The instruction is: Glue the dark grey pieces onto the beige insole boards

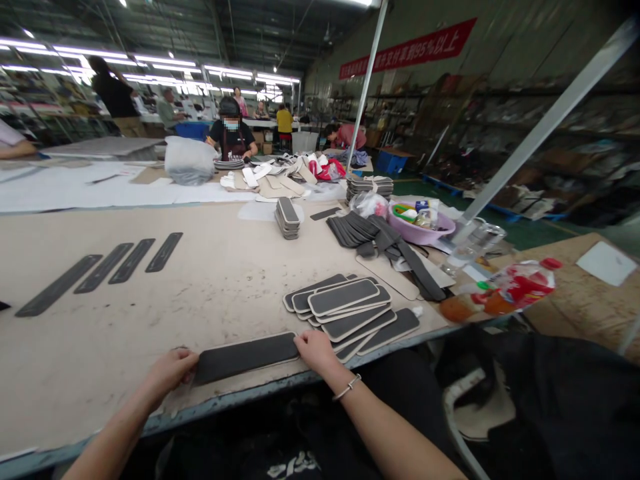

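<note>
A long dark grey strip with a pale backing edge (247, 358) lies near the table's front edge, between my hands. My left hand (176, 368) pinches its left end, and my right hand (314, 350), with a bracelet at the wrist, pinches its right end. Just beyond my right hand is a loose pile of dark panels with pale borders (345, 297). Four separate dark strips (131, 261) lie in a slanted row at the left of the table; "several" describes the panels in the pile.
A small stack of panels (287, 219) stands mid-table. Farther right are dark pieces (353, 230), a pink basin (423, 230) and a red-labelled bottle (525, 287). A metal pole (545, 127) slants at the right. Across the table sits a person (231, 137).
</note>
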Demonstrator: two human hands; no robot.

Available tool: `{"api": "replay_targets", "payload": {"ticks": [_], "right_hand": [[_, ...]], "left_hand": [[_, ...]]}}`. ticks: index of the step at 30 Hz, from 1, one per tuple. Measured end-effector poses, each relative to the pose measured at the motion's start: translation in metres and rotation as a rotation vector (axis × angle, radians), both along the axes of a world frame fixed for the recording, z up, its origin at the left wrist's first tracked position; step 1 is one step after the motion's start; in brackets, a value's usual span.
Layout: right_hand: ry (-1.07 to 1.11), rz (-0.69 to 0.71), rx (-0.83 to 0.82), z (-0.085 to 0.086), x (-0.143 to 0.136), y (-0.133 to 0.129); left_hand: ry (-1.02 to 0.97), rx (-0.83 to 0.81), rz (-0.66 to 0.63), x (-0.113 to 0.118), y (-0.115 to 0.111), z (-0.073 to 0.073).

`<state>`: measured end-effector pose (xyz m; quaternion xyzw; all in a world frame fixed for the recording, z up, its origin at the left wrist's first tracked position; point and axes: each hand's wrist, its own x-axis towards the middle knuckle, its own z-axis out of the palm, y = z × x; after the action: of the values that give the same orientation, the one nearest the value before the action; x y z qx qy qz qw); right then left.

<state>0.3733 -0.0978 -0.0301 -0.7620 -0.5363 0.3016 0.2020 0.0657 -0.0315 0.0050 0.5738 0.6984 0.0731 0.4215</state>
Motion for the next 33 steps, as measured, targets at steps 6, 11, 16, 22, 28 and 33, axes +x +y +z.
{"api": "replay_targets", "payload": {"ticks": [6,11,16,22,28,33], "right_hand": [[-0.097,0.016,-0.051,-0.004,0.0,0.004],[-0.104,0.048,-0.067,-0.008,0.002,0.001],[-0.088,0.063,-0.051,-0.015,0.004,-0.001],[-0.073,0.038,-0.049,-0.017,0.004,-0.001],[-0.039,0.035,-0.058,-0.014,0.004,-0.002],[-0.061,0.03,-0.044,-0.011,0.003,-0.003]], "left_hand": [[0.079,0.053,-0.03,0.004,0.004,-0.005],[0.006,0.022,0.007,0.003,0.0,-0.01],[0.007,0.014,-0.027,0.0,-0.003,-0.011],[0.111,0.033,-0.074,0.001,-0.001,-0.012],[0.188,0.051,-0.122,0.001,0.0,-0.014],[0.252,0.079,-0.152,0.002,-0.001,-0.01]]}}
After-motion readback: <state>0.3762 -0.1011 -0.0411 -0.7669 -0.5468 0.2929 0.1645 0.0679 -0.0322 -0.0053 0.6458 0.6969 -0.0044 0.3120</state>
